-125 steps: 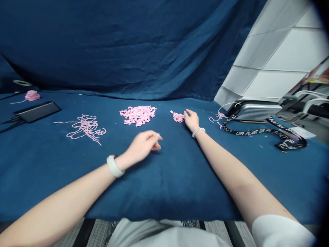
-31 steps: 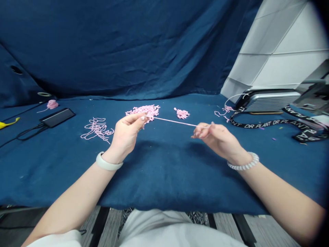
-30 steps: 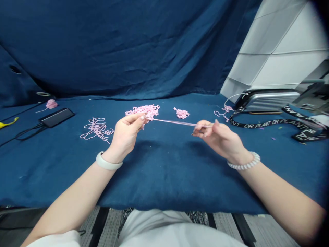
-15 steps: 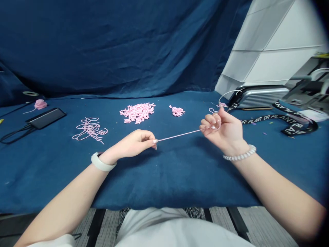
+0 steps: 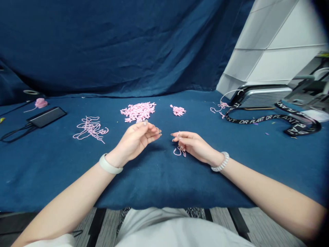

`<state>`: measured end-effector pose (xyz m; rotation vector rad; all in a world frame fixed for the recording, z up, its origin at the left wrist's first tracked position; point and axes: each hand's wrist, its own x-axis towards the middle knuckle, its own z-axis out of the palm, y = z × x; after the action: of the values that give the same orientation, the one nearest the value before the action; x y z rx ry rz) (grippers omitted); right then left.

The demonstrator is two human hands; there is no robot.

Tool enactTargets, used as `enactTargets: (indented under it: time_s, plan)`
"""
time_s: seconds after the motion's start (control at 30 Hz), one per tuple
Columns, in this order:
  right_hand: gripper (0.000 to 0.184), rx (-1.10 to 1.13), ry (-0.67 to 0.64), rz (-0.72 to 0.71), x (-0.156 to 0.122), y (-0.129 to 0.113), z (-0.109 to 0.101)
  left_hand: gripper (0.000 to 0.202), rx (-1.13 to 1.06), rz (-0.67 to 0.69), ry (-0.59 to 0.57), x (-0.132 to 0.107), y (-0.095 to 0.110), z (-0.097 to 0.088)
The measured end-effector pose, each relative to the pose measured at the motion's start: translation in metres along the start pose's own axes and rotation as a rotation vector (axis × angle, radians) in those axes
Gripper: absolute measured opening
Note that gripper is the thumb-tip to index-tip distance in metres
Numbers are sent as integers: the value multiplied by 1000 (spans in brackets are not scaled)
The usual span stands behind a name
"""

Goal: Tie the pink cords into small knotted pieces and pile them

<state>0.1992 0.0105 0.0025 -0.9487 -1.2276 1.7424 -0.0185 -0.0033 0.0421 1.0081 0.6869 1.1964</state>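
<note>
My left hand (image 5: 137,139) hovers over the blue cloth with fingers spread and nothing in them. Facing it, my right hand (image 5: 192,144) pinches a pink yarn strand (image 5: 180,152), whose loose part dangles in loops below the fingers. Beyond my left hand lies a pile of small pink knotted yarn pieces (image 5: 138,110). A smaller pink yarn cluster (image 5: 178,110) sits to its right. On the left is a loose tangle of pink yarn lengths (image 5: 91,129).
At the far left are a pink yarn ball (image 5: 40,103) and a black device (image 5: 47,117) with cables. On the right, a black lettered strap (image 5: 246,121) curls before a silver ridged case (image 5: 267,97). Pink yarn scraps (image 5: 218,109) lie beside it.
The strand stretched taut between both hands is now slack and only in my right hand. My left hand has let go and opened. My right hand has come left and down.
</note>
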Motion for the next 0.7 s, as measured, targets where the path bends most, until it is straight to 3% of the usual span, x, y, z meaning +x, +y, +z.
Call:
enactTargets:
  time_s: [0.13, 0.23, 0.33, 0.4, 0.57, 0.7]
  plan:
    - [35, 90, 20, -59, -2, -4, 1, 31, 332, -40, 7, 1, -29, 4]
    - [37, 178, 0, -132, -7, -6, 8, 55, 242, -131, -112, -2, -48, 12]
    - [37, 229, -29, -195, -13, -8, 14, 67, 176, -260, -255, -8, -55, 22]
    - [36, 253, -30, -228, -15, -10, 14, 62, 209, -340, -281, -12, -53, 26]
    - [26, 349, 54, -251, -12, -19, 5, 24, 345, -422, -342, -16, -43, 27]
    - [24, 366, 119, -239, -10, -23, 3, 23, 354, -437, -443, -18, -39, 25]
